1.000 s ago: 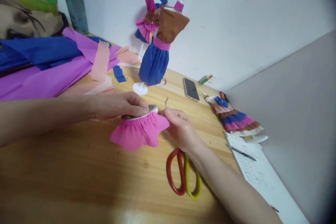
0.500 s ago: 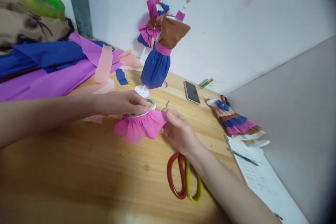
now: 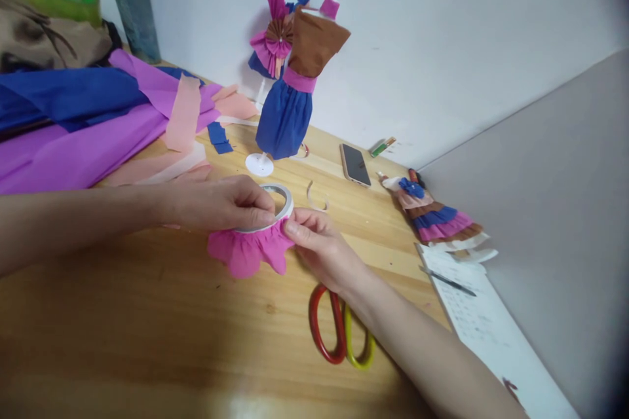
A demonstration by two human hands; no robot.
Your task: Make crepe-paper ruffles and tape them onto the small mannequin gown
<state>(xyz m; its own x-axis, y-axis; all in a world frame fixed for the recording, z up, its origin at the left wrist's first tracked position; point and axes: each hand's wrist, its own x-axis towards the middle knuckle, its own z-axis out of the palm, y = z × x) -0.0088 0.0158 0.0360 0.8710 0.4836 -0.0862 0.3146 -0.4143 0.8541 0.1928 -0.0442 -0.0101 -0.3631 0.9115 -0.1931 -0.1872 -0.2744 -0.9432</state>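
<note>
My left hand (image 3: 223, 201) grips a white tape ring (image 3: 284, 199) from the left, fingers curled over its rim. Gathered pink crepe paper (image 3: 248, 251) hangs from the ring like a ruffled skirt. My right hand (image 3: 322, 250) pinches the right end of the pink paper against the ring's side. Both hands are held just above the wooden table (image 3: 147, 334).
Red and yellow scissors (image 3: 339, 330) lie under my right forearm. A small mannequin in a blue and brown paper dress (image 3: 289, 88) stands behind, with a phone (image 3: 356, 164), a flat paper doll dress (image 3: 435, 219), a notepad with pen (image 3: 472, 314), and purple and blue paper sheets (image 3: 83, 124) at left.
My right hand has moved in closer to the ring, gathering the pink paper tighter. The ring now tilts so its opening shows.
</note>
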